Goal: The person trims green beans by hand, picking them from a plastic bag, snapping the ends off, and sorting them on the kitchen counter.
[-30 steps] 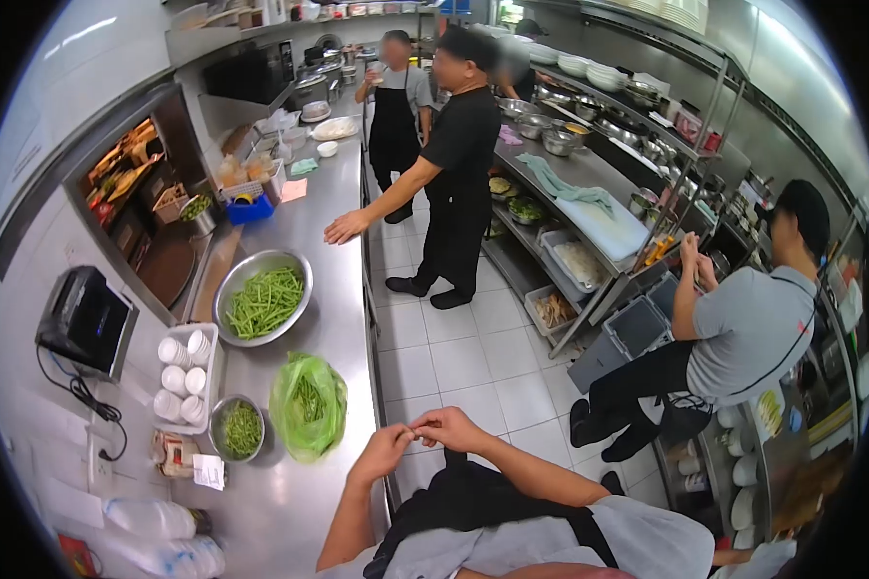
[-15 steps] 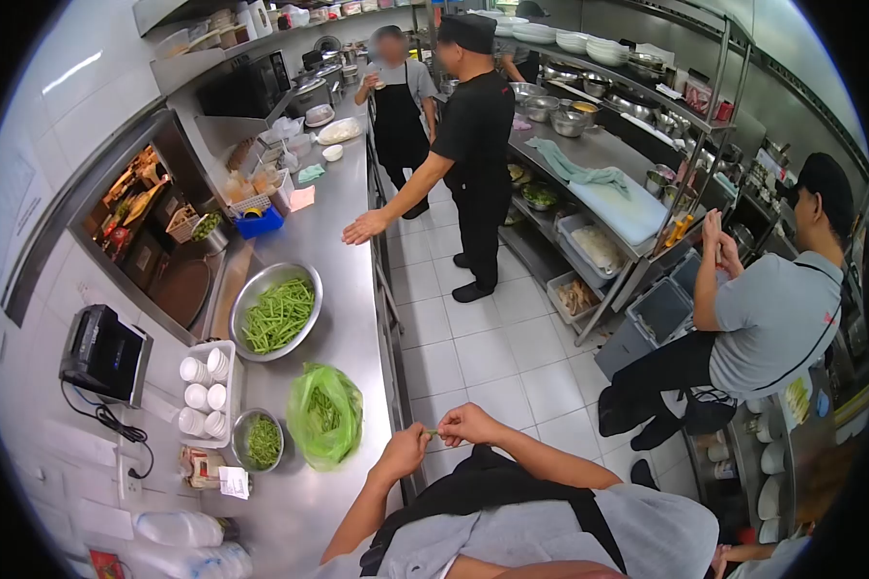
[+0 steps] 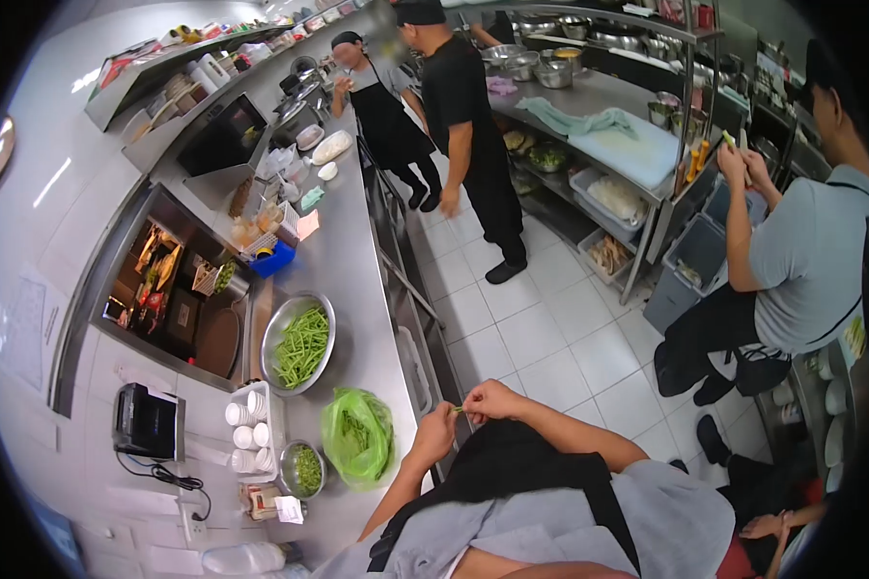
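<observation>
My left hand (image 3: 436,430) and my right hand (image 3: 490,399) meet in front of my black apron, beside the counter edge. Pinched between their fingertips is a short green bean (image 3: 459,409), mostly covered by the fingers. To the left on the steel counter (image 3: 357,318), a large metal bowl (image 3: 280,317) holds cut green beans (image 3: 302,353). Nearer to my left hand stands a light green plastic bag (image 3: 375,455) with green pieces inside. A smaller metal bowl (image 3: 287,473) next to it contains trimmed green bits (image 3: 307,469).
White cups (image 3: 246,436) fill a bin by the wall. Farther along the counter is a blue container (image 3: 272,261). A person in black (image 3: 463,125) and an aproned person (image 3: 386,116) stand in the aisle. At right, a person in grey (image 3: 811,261) holds something green.
My view has turned, shifting the counter rightward and downward in the picture. The person in black has lowered an outstretched arm. My hands still pinch the green bean together.
</observation>
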Available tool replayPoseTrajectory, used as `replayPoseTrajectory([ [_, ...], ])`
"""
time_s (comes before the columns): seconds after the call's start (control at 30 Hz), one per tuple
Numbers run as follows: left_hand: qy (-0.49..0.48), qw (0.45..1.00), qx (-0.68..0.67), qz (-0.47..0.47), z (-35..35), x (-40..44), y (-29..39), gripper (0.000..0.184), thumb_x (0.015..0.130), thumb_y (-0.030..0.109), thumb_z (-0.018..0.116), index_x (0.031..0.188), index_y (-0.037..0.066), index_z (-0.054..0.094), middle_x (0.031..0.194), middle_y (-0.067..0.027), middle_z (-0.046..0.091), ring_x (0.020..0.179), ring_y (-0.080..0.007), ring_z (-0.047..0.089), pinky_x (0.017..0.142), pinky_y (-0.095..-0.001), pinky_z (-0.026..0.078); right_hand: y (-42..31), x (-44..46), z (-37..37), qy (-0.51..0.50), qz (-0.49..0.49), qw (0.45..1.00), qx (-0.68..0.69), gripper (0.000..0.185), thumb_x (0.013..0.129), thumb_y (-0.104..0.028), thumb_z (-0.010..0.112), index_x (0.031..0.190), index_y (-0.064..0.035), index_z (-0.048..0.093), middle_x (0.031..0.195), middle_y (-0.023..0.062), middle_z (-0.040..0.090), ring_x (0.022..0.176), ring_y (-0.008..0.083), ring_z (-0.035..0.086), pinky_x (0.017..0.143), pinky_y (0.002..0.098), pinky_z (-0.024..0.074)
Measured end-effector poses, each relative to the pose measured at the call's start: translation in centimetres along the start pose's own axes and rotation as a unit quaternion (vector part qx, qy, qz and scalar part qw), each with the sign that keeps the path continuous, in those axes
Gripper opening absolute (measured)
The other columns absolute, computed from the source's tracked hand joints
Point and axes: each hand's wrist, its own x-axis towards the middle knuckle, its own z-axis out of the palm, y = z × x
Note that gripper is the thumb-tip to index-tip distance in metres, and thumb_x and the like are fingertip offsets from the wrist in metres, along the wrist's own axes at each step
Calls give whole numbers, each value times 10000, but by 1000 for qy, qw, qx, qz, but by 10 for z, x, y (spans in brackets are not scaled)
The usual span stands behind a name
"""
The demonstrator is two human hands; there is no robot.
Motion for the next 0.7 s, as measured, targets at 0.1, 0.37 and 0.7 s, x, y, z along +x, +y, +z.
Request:
replayPoseTrajectory([
  [0.1,43,995,62,62,3,5,1,204,927,183,659,984,-12,666,909,-218,661,927,-419,634,814,-473,501,-20,-6,-6,3,-22,992,-121,140,871,-131,670,880,-1,721,745,89,722,698,158,697,637,320,568],
  [0.37,-6,996,5,85,-9,51,24,200,869,203,750,918,9,753,820,-147,675,749,-291,651,687,-386,515,-34,-17,-24,178,-136,961,-164,159,814,-191,698,829,-32,704,723,102,704,643,197,667,606,338,518],
  [0.7,57,906,-420,1,-47,126,104,202,947,207,728,922,7,716,783,-18,670,659,-72,571,612,-226,452,-92,-58,-79,191,-181,916,303,198,1012,-70,530,1105,47,660,845,41,626,716,112,596,743,263,531],
])
